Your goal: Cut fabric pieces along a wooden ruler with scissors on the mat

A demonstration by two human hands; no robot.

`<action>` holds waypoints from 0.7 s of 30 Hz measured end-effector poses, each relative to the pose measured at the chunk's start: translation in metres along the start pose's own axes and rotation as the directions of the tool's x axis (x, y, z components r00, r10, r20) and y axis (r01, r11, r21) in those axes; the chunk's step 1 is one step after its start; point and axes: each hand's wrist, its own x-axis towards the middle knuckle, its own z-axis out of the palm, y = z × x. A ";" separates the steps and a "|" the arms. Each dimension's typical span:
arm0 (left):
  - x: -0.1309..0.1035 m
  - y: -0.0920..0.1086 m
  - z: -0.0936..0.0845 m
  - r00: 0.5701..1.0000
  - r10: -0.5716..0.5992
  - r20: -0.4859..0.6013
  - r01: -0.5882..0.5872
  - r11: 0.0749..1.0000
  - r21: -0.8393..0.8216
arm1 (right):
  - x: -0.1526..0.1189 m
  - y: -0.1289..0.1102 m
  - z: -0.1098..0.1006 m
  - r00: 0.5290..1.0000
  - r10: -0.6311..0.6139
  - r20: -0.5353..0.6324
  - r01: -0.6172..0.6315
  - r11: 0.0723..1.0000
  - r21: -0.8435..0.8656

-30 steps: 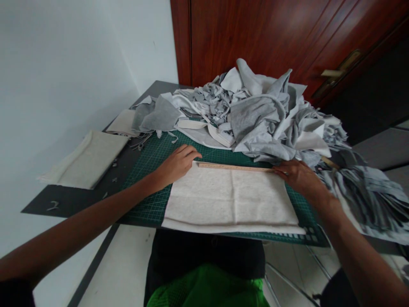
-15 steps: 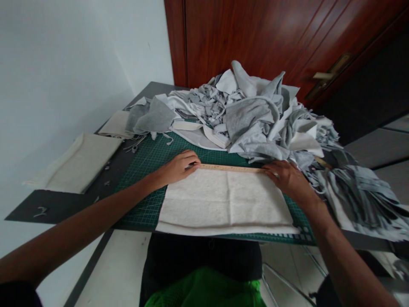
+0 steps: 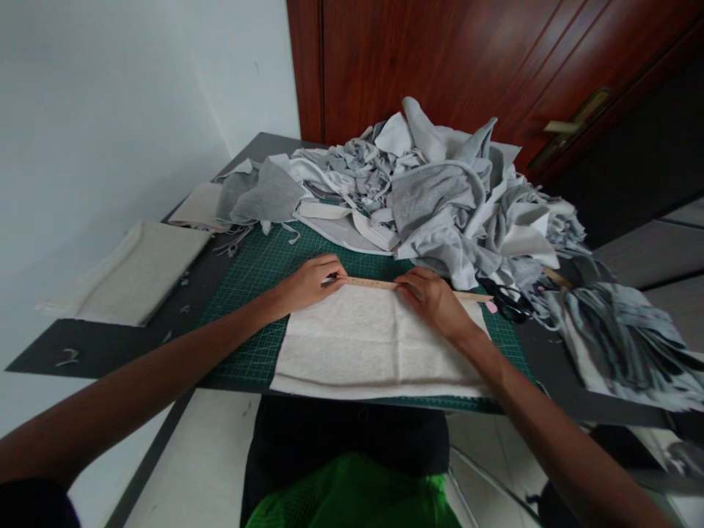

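Observation:
A cream cloth (image 3: 357, 341) lies flat on the green cutting mat (image 3: 253, 271), with a wooden ruler (image 3: 374, 283) along its far edge. My left hand (image 3: 322, 279) is closed at the ruler's left end, a small dark-and-light item partly showing between its fingers; I cannot make out what it is. Near the middle of that edge, my right hand (image 3: 421, 290) pinches the ruler, whose right part reaches out beyond the hand. Black-handled scissors (image 3: 511, 302) and a small pink piece (image 3: 491, 306) lie right of the ruler's end.
Grey and white fabric scraps (image 3: 440, 198) are heaped along the back of the table. Folded cream cloth (image 3: 143, 271) lies at the left, beside loose thread bits. A stack of grey strips (image 3: 627, 337) sits at the right. A wooden door (image 3: 440, 66) stands behind.
My right hand has slid left along the ruler, from near the cloth's right corner to its middle. The ruler's right end, scissors and pink piece now show. My left hand stays at the left end.

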 end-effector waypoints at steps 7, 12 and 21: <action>0.000 -0.002 -0.003 1.000 -0.019 0.024 0.019 1.000 -0.014 | 0.019 -0.021 0.035 0.997 0.000 -0.083 0.002 1.000 0.026; -0.008 -0.015 -0.026 0.992 0.011 0.129 -0.007 0.999 -0.034 | 0.013 -0.020 0.043 0.992 -0.026 -0.126 0.032 0.998 0.048; -0.012 -0.020 -0.034 0.994 -0.043 0.105 0.044 0.999 -0.004 | 0.014 -0.016 0.046 0.989 -0.067 -0.133 0.079 0.993 0.086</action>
